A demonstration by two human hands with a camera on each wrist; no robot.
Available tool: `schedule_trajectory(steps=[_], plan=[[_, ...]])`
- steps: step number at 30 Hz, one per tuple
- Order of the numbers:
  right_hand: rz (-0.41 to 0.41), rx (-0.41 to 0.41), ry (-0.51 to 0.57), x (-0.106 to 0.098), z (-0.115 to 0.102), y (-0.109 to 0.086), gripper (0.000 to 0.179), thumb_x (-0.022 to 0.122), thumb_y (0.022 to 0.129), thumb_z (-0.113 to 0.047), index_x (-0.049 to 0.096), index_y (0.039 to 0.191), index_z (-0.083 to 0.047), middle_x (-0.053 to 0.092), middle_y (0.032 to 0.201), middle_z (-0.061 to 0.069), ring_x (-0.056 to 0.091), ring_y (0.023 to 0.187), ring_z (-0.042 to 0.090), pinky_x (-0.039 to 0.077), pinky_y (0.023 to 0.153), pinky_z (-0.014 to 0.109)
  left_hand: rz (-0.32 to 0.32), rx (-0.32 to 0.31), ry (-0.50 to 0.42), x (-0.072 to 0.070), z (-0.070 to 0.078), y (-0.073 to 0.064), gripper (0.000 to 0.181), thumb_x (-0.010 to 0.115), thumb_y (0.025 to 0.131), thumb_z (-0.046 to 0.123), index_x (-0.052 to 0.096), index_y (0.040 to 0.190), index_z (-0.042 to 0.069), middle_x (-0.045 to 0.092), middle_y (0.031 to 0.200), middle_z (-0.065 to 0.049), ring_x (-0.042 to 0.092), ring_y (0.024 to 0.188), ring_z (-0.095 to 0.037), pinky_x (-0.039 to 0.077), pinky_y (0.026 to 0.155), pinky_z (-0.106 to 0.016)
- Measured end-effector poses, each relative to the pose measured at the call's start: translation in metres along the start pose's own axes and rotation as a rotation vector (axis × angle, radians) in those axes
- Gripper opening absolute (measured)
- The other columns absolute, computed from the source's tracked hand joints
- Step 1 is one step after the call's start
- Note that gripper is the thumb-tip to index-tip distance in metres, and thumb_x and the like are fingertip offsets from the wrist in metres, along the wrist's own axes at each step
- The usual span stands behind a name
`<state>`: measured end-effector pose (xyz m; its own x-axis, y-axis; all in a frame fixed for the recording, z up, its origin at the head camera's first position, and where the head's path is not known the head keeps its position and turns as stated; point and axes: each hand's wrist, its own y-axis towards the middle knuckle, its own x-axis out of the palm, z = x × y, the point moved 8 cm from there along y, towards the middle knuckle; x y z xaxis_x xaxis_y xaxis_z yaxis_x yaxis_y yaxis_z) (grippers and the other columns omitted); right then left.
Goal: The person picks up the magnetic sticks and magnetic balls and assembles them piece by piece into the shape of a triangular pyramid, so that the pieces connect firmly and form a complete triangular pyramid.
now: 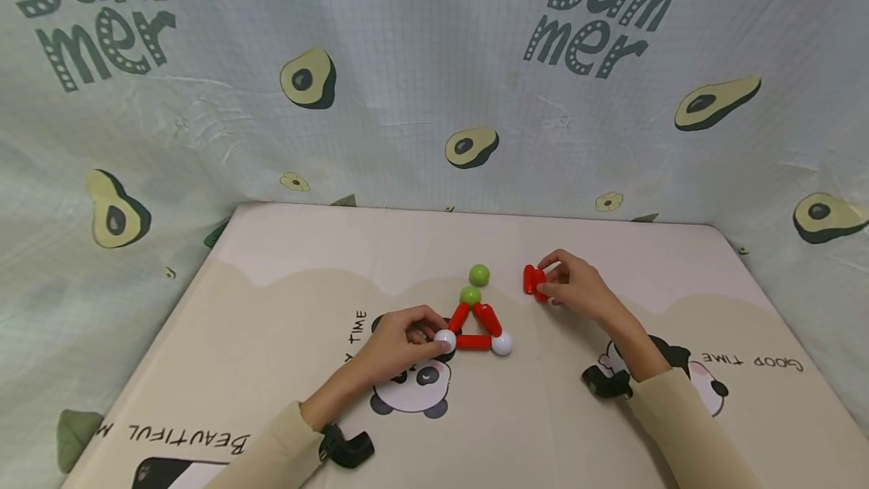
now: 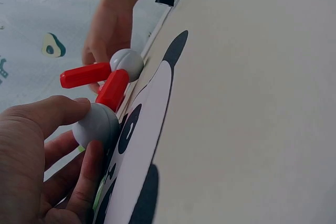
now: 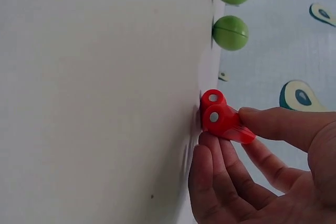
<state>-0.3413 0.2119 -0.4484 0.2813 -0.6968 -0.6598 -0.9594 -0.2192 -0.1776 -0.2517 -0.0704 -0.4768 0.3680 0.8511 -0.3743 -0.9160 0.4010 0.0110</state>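
Bracing the red-rod frame [image 1: 473, 342] on the bench [image 1: 543, 413], your left hand [image 1: 400, 334] pinches its left white ball [image 1: 445, 338]. Picking up another piece seems the step in hand: your right hand [image 1: 577, 285] grips a red rod [image 3: 226, 123] in its fingers, against a second red rod [image 1: 528, 280]. The next move calls for parting them cleanly. Both hands angle inward, low, the right set farther forward.

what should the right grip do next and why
Probably lift the pinched red rod clear of the second red rod: the right grip already has hold of it, the two lie side by side, and the left grip holds a white ball joined to another red rod, likely steadying those pieces.
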Motion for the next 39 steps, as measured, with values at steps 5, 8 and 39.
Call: schedule_trajectory(steps=[5,8,39], plan=[[-0.002,-0.048,0.01,0.0,-0.01,-0.003,0.036,0.067,0.095,-0.01,0.055,0.128,-0.002,0.066,0.104,0.017,0.065,0.079,0.021,0.058,0.07,0.032,-0.001,0.001,0.001,0.0,0.0,0.0,0.023,0.078,0.091,0.022,0.072,0.113,0.018,0.072,0.099,0.0,0.069,0.08,-0.011,0.056,0.078,-0.021],[-0.009,-0.077,0.013,0.002,-0.018,-0.004,0.036,0.068,0.094,-0.01,0.055,0.127,-0.001,0.067,0.104,0.018,0.065,0.081,0.021,0.059,0.071,0.033,0.0,0.0,0.0,0.0,-0.001,-0.001,0.023,0.078,0.091,0.022,0.072,0.113,0.019,0.072,0.099,0.0,0.069,0.08,-0.011,0.056,0.078,-0.021],[-0.105,-0.195,0.034,0.044,-0.054,-0.014,0.028,0.066,0.094,-0.005,0.059,0.121,-0.002,0.067,0.099,0.014,0.062,0.082,0.021,0.058,0.069,0.032,0.0,0.018,0.0,-0.001,0.001,-0.002,0.023,0.079,0.091,0.023,0.072,0.112,0.017,0.073,0.099,0.0,0.068,0.079,-0.01,0.056,0.077,-0.021]])
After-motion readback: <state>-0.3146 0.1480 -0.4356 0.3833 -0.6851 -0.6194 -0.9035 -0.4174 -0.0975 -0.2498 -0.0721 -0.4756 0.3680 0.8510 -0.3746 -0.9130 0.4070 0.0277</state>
